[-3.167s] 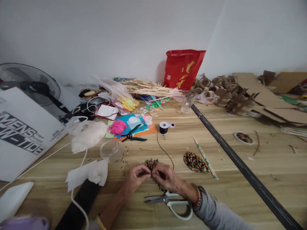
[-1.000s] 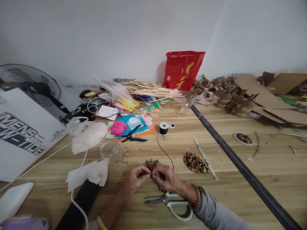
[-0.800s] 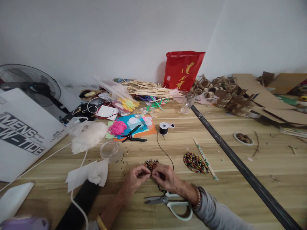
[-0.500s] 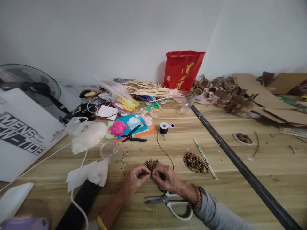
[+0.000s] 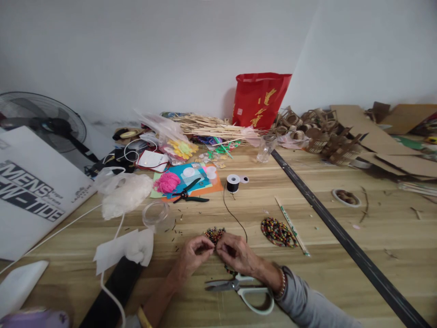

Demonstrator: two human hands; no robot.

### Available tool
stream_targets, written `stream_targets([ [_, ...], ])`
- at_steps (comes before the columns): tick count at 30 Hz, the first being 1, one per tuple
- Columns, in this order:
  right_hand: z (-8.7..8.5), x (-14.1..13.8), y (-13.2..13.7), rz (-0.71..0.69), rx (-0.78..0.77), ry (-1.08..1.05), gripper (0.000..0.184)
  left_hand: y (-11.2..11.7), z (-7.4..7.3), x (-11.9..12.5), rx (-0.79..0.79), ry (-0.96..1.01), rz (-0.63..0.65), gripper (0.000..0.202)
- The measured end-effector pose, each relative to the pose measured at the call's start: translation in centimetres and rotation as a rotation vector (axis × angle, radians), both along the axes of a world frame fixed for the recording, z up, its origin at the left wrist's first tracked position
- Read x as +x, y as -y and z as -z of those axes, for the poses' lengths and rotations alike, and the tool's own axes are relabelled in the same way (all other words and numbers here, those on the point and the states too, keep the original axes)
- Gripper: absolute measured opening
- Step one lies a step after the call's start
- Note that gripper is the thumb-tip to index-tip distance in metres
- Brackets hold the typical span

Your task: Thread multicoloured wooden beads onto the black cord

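My left hand (image 5: 195,256) and my right hand (image 5: 239,253) meet at the fingertips, both closed in a pinch. What sits between the fingers is too small to make out. Just beyond them lies a pile of multicoloured beads (image 5: 214,234), partly covered by the fingers. A black cord (image 5: 235,216) runs from a spool (image 5: 233,183) and passes out of sight behind my right hand. Under that hand shows part of a beaded strand (image 5: 231,270). Scissors (image 5: 239,291) with pale handles lie, blades slightly apart, below my right wrist.
To the right rest a coiled bead string (image 5: 278,232) and a thin patterned stick (image 5: 292,226). Pruning shears (image 5: 187,195) and pink yarn (image 5: 167,182) lie on coloured sheets. A clear round container (image 5: 155,214) is left of the beads. A dark strip (image 5: 321,209) crosses the table.
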State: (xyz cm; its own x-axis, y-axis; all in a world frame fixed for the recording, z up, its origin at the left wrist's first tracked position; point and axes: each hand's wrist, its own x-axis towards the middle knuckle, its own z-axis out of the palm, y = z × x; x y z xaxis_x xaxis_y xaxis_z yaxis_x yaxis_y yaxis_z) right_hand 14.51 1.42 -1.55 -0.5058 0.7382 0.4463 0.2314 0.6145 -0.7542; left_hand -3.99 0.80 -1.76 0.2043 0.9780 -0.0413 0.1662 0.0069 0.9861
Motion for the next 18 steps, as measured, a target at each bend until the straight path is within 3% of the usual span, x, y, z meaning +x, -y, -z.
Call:
stream_targets([
  [18,0.16,0.0,-0.03,0.01,-0.001,-0.003,0.009,0.03,-0.34,0.08,-0.004,-0.005,-0.017,0.006],
])
